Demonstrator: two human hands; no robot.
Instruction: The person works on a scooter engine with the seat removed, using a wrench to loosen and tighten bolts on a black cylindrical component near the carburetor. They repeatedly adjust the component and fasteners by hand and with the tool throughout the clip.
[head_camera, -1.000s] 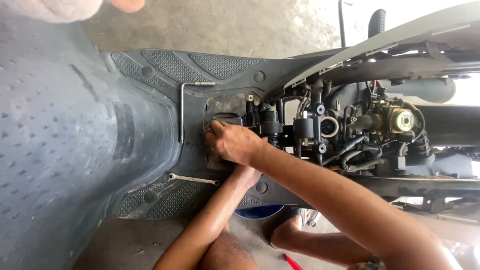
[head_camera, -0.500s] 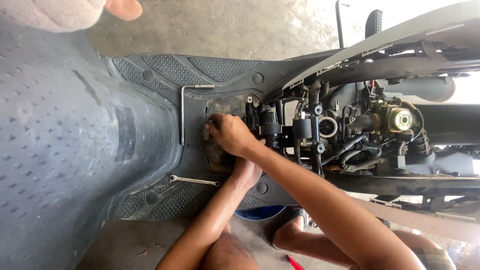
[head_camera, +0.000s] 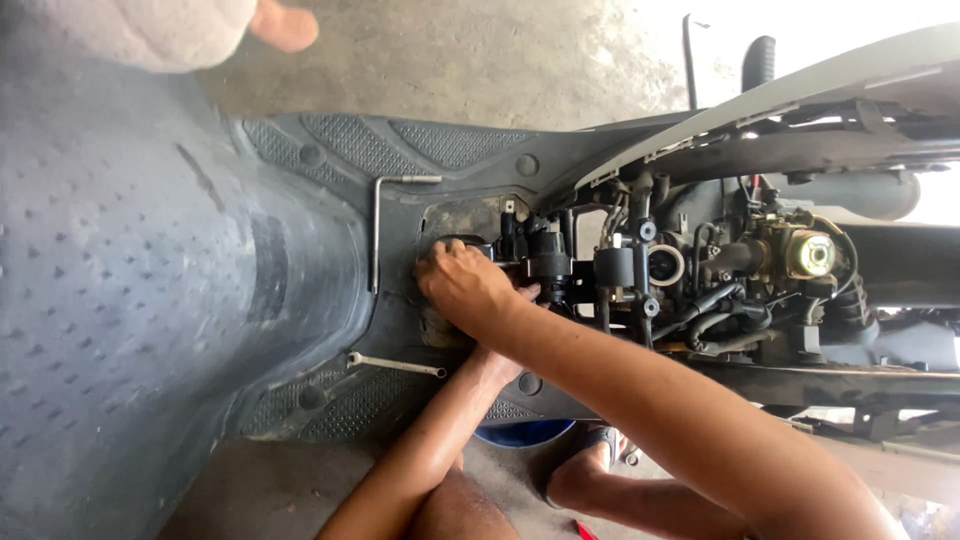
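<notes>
The opened compartment (head_camera: 470, 225) in the scooter's floorboard (head_camera: 400, 150) is where both hands meet; it is a roughly square recess with dusty walls, set in the middle of the black footboard just ahead of the exposed engine parts. The right hand (head_camera: 468, 290) lies over the lower half of the recess, knuckles up and fingers curled down into it; what the fingers grip, if anything, cannot be told, since the back of the hand hides them. The left hand (head_camera: 495, 362) comes up from below and passes under the right wrist; only its wrist and heel show, so its grip cannot be told either. Just right of the hands stand black cylindrical parts and hoses (head_camera: 610, 270), and further right a carburettor with a brass-coloured round face (head_camera: 810, 253). Left of the recess an L-shaped metal wrench (head_camera: 378, 230) lies on the floorboard, near but apart from the hands; below it a slim open-ended spanner (head_camera: 395, 364) rests on the ribbed mat, close to the left forearm. A blue bowl (head_camera: 530, 432) shows on the ground under the footboard; a sandalled foot (head_camera: 590, 465) is beside it.
</notes>
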